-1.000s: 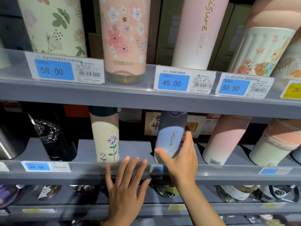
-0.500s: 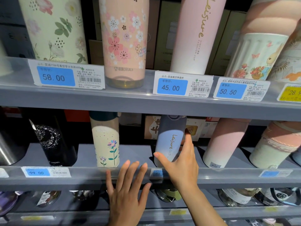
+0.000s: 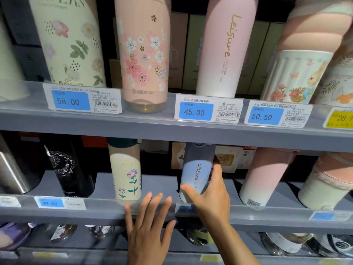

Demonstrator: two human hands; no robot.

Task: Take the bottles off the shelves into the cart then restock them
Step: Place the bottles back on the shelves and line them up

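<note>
The blue Leisure bottle (image 3: 196, 172) stands on the middle shelf (image 3: 267, 213), its long axis near upright and leaning slightly right. The right hand (image 3: 212, 196) wraps its lower half, thumb in front, fingers behind. The left hand (image 3: 149, 228) lies flat and empty-fingered on the shelf lip, just left of it.

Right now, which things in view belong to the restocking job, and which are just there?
In the job:
blue Leisure bottle, gripped by right hand
left hand, on middle shelf rail

Just there:
cream flower bottle
pink Leisure bottle
45.00 price tag
</note>
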